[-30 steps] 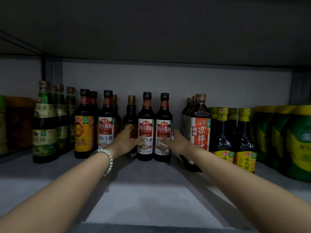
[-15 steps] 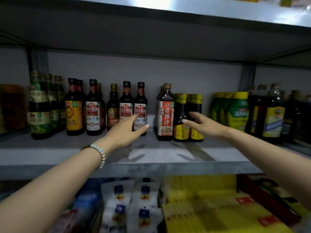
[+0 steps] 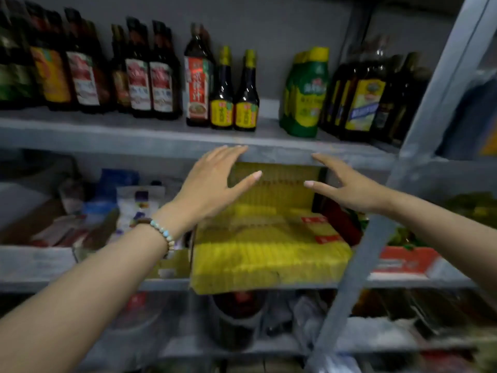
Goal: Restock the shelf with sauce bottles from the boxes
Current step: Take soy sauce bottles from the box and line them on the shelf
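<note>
Two empty hands, left hand (image 3: 212,181) and right hand (image 3: 347,184), below two yellow-capped bottles (image 3: 234,90)

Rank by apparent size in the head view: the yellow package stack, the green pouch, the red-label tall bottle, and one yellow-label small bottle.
1. yellow package stack, though it is nearest the camera
2. green pouch and red-label tall bottle: too alike to rank
3. yellow-label small bottle

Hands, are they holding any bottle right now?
No. The left hand and right hand are both open and empty, below the shelf edge.
</note>
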A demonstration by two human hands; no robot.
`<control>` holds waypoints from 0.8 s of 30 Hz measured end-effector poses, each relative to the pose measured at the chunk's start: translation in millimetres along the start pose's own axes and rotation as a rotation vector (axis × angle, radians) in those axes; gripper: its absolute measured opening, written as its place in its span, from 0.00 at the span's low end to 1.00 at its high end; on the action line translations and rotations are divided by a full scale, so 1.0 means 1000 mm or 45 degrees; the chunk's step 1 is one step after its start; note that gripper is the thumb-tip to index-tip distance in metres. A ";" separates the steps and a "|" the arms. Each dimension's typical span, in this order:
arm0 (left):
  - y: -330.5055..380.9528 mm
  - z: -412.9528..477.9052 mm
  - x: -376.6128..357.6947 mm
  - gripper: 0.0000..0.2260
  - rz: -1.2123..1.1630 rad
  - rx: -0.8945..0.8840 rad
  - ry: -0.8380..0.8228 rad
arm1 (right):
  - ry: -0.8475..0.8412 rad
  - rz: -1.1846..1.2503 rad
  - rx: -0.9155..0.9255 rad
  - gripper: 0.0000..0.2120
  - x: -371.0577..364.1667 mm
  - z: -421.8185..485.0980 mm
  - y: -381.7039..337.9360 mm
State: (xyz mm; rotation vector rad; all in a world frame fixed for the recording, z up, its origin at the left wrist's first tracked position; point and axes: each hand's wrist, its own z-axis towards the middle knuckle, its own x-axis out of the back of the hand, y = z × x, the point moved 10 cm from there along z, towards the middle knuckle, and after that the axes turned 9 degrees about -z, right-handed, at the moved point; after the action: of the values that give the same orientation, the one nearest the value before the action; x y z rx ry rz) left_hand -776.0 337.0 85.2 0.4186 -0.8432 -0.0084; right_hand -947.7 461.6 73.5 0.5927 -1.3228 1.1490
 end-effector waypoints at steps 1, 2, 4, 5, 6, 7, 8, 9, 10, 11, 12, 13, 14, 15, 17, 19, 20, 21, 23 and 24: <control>0.009 -0.008 -0.017 0.33 -0.007 -0.006 -0.008 | -0.006 0.000 0.023 0.37 -0.007 -0.013 0.012; 0.017 -0.015 -0.034 0.34 -0.014 -0.009 -0.025 | -0.020 -0.008 0.045 0.38 -0.016 -0.023 0.023; 0.026 -0.034 -0.075 0.35 -0.024 0.006 -0.128 | -0.112 -0.051 0.054 0.40 -0.047 -0.043 0.045; 0.027 -0.043 -0.098 0.35 -0.032 0.019 -0.194 | -0.166 -0.064 0.038 0.40 -0.066 -0.052 0.057; 0.026 -0.053 -0.120 0.35 -0.037 0.026 -0.257 | -0.210 -0.068 0.021 0.39 -0.086 -0.060 0.069; 0.023 -0.063 -0.142 0.35 -0.038 0.037 -0.316 | -0.243 -0.061 0.000 0.39 -0.106 -0.066 0.079; 0.017 -0.074 -0.164 0.35 -0.028 0.047 -0.374 | -0.269 -0.051 -0.021 0.38 -0.126 -0.072 0.089; 0.010 -0.085 -0.185 0.35 -0.014 0.049 -0.427 | -0.296 -0.046 -0.042 0.38 -0.146 -0.078 0.098; 0.001 -0.097 -0.205 0.35 -0.001 0.053 -0.481 | -0.333 -0.044 -0.057 0.38 -0.168 -0.083 0.105; -0.010 -0.110 -0.227 0.34 0.012 0.072 -0.554 | -0.384 -0.041 -0.073 0.38 -0.192 -0.089 0.112; -0.023 -0.124 -0.248 0.34 0.024 0.106 -0.641 | -0.440 -0.039 -0.094 0.37 -0.217 -0.095 0.119; -0.037 -0.137 -0.268 0.34 0.026 0.150 -0.713 | -0.496 -0.039 -0.117 0.37 -0.241 -0.100 0.126; -0.050 -0.150 -0.286 0.34 0.015 0.196 -0.762 | -0.542 -0.035 -0.139 0.37 -0.266 -0.105 0.133; -0.063 -0.163 -0.303 0.34 -0.013 0.245 -0.796 | -0.586 -0.023 -0.166 0.38 -0.290 -0.110 0.140; -0.089 -0.193 -0.338 0.33 -0.082 0.346 -0.869 | -0.669 0.041 -0.244 0.38 -0.337 -0.120 0.154; -0.108 -0.224 -0.373 0.32 -0.148 0.402 -0.929 | -0.722 0.127 -0.305 0.37 -0.384 -0.134 0.166; -0.118 -0.239 -0.390 0.31 -0.171 0.425 -0.952 | -0.727 0.159 -0.326 0.37 -0.405 -0.141 0.171; -0.126 -0.253 -0.405 0.30 -0.199 0.456 -0.969 | -0.722 0.184 -0.343 0.36 -0.427 -0.148 0.177; -0.146 -0.288 -0.442 0.30 -0.253 0.551 -1.040 | -0.733 0.244 -0.383 0.36 -0.473 -0.164 0.184; -0.158 -0.307 -0.462 0.32 -0.281 0.614 -1.069 | -0.747 0.269 -0.389 0.39 -0.496 -0.171 0.187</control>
State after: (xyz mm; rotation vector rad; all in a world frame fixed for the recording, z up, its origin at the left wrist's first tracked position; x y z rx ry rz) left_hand -838.0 380.4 -485.9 0.9960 -1.6308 -0.1993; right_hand -968.1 530.1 -478.8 0.5952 -2.0620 0.9399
